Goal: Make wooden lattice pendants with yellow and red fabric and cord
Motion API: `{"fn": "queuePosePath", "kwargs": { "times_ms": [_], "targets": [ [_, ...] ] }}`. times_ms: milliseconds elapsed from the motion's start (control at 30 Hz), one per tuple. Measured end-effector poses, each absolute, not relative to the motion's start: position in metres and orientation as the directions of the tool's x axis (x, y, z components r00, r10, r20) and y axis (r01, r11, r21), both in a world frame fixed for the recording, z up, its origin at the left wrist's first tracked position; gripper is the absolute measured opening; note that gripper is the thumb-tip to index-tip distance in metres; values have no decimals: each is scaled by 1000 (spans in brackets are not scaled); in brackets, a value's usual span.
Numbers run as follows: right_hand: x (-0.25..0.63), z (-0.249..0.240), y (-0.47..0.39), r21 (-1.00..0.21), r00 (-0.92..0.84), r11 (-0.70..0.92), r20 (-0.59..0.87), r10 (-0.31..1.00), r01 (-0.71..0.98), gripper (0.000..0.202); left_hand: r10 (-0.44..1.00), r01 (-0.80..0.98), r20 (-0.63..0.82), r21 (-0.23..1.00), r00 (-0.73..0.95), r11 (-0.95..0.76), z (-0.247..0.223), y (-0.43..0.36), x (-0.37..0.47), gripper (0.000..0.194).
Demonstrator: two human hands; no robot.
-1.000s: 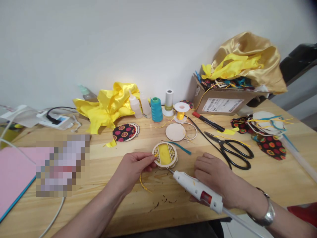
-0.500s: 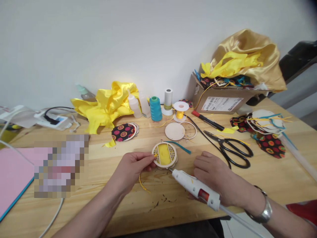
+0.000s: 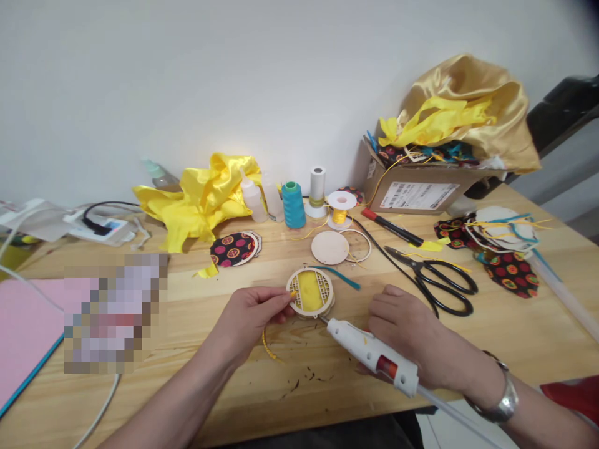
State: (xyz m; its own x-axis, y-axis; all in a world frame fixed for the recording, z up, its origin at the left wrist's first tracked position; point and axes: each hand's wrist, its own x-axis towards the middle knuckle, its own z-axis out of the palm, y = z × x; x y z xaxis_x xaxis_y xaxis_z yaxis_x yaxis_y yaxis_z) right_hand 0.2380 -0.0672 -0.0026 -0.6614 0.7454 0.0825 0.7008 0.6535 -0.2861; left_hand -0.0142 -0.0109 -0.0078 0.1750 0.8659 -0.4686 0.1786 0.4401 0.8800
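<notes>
Between the thumb and fingers of my left hand (image 3: 259,315) is the left edge of a round wooden lattice frame (image 3: 311,292) with yellow fabric in its middle. A braided yellow cord (image 3: 268,345) hangs below that hand. My right hand (image 3: 397,324) is closed around a white glue gun (image 3: 372,355), whose metal tip meets or nearly meets the frame's lower rim. The fingers on the gun's far side are partly hidden. A clear glue stick (image 3: 458,415) extends from its back end. Just above the frame lies a teal strip (image 3: 341,276).
Black-handled scissors (image 3: 433,280) and a red-capped marker (image 3: 392,227) lie right. Behind stand a teal thread cone (image 3: 294,206) and a yellow cord spool (image 3: 341,209). Yellow satin (image 3: 201,199) is heaped at back left. A cardboard box (image 3: 421,187) holds fabric at back right.
My right hand and the glue gun have shifted very slightly to the right. My left hand and the frame are almost unmoved.
</notes>
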Motion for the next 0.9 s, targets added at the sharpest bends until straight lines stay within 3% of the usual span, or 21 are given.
{"fn": "queuePosePath", "kwargs": {
  "times_ms": [267,900],
  "targets": [
    [235,-1,-65,-327,-672,652,64,737,684,27,864,171,-465,883,195,437,-7,-11,-14,16],
    [233,-6,-63,-293,-687,674,73,723,678,20,853,159,-480,876,206,455,-9,-11,-16,17]
  ]
}}
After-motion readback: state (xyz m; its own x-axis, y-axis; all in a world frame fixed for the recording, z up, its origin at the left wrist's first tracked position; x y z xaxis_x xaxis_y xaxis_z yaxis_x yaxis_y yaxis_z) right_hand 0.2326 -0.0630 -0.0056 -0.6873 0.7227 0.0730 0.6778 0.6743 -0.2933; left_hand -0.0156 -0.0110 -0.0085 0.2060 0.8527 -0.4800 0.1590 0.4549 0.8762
